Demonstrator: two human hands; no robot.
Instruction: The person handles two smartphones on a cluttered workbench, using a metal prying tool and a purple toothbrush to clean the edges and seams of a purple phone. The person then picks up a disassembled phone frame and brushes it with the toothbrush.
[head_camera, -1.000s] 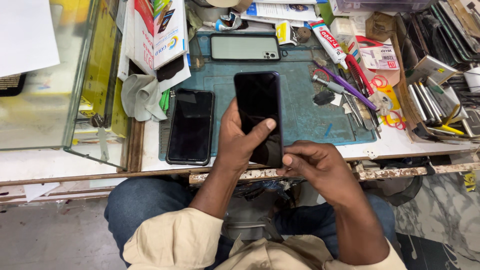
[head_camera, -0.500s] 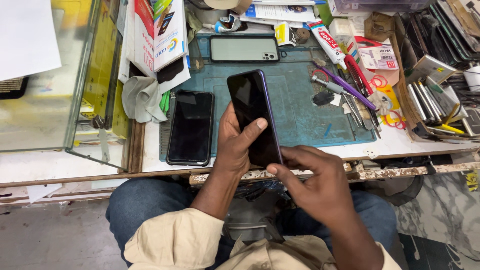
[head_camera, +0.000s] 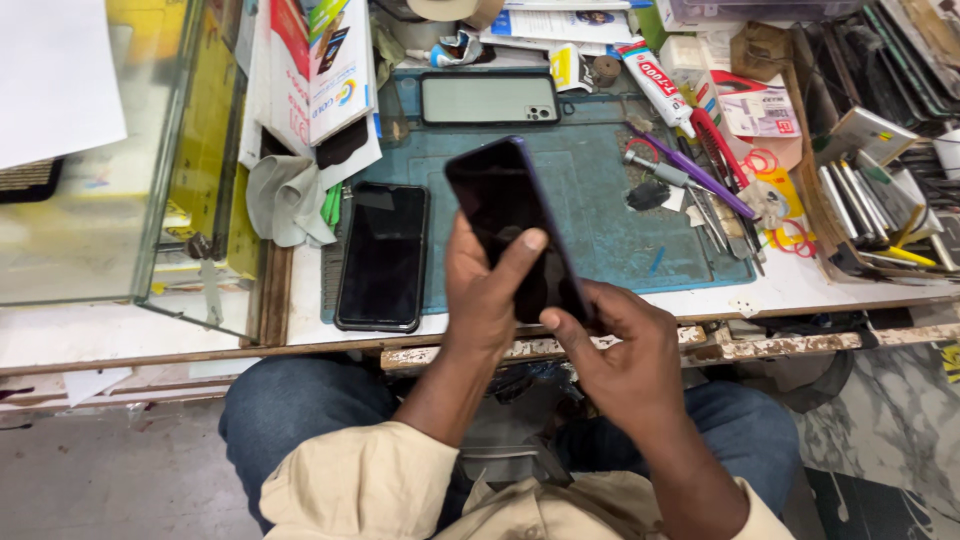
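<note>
My left hand (head_camera: 487, 295) grips a dark smartphone (head_camera: 505, 210) with a purple edge, screen up and tilted to the left, thumb lying across the glass. My right hand (head_camera: 625, 355) pinches the phone's lower right corner with fingertips. Both hands hover over the front edge of the workbench, above my lap. A second black phone (head_camera: 383, 255) lies flat on the teal work mat (head_camera: 600, 215), left of my hands. A third phone (head_camera: 490, 99) lies face down at the back of the mat, pale green with a camera at its right end.
Tweezers, screwdrivers and a purple tool (head_camera: 700, 180) lie at the mat's right side beside a glue tube (head_camera: 655, 85). A grey cloth (head_camera: 287, 200) and printed boxes (head_camera: 325, 70) sit left, next to a glass case (head_camera: 120, 160). A tray of parts (head_camera: 880, 170) stands far right.
The held phone has tilted further left and risen slightly. My right hand moved from beside the phone's bottom edge onto its lower right corner.
</note>
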